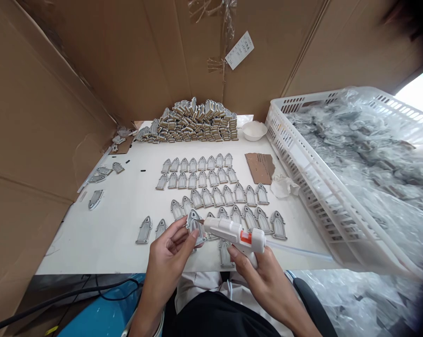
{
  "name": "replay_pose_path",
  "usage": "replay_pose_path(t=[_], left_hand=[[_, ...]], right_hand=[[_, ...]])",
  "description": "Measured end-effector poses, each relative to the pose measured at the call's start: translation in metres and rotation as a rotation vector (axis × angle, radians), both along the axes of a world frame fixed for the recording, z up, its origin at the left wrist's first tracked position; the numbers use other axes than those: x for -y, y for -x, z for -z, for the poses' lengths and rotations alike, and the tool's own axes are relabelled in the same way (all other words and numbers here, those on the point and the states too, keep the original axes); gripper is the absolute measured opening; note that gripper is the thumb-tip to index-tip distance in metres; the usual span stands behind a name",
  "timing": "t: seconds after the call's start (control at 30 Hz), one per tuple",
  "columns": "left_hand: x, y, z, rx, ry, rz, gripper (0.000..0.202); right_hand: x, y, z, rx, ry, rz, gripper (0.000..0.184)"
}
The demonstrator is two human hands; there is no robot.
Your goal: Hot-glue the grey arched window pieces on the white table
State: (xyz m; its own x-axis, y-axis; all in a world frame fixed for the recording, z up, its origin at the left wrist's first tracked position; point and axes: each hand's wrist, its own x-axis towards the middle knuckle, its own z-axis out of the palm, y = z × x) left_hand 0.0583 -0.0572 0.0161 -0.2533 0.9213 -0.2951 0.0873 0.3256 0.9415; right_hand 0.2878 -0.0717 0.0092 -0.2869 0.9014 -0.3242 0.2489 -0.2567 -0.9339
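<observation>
Grey and pointed at its top, one arched piece [193,224] is held above the tabletop [102,238] by the left hand [166,258]; its fingers pinch closely, with the thumb flat on the lower front and the others bent at the side and behind. This piece stands tilted, showing a raised darker border around a paler inner panel. On the right of these fingers, the right hand [265,276] is wrapped around the handle of a white glue gun [225,229] with an orange part; its thumb lies on the near side, and the other fingers are mostly hidden. The nozzle points at the upper part of the piece, but I cannot tell whether it touches. Beyond the fingers, similar pieces [202,179] lie in rows, and farther behind is their heap [200,124].
</observation>
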Motion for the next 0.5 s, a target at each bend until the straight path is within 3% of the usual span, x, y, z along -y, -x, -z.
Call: replay_pose_path(t=[0.17,0.27,0.4,0.5], left_hand=[[0.003,0.005,0.007,-0.076,0.048,0.011,0.081],[0.006,0.007,0.01,-0.156,0.055,0.029,0.079],[0.009,0.01,0.017,-0.3,0.02,0.052,0.074],[0.008,0.014,0.021,-0.254,0.039,0.091,0.07]], right_hand=[[0.008,0.0,0.003,0.171,-0.008,-0.023,0.073],[0.012,0.0,0.005,0.291,-0.192,-0.02,0.059],[0.013,-0.001,0.002,0.458,-0.446,-0.164,0.021],[0.017,-0.004,-0.006,0.634,-0.703,-0.184,0.053]])
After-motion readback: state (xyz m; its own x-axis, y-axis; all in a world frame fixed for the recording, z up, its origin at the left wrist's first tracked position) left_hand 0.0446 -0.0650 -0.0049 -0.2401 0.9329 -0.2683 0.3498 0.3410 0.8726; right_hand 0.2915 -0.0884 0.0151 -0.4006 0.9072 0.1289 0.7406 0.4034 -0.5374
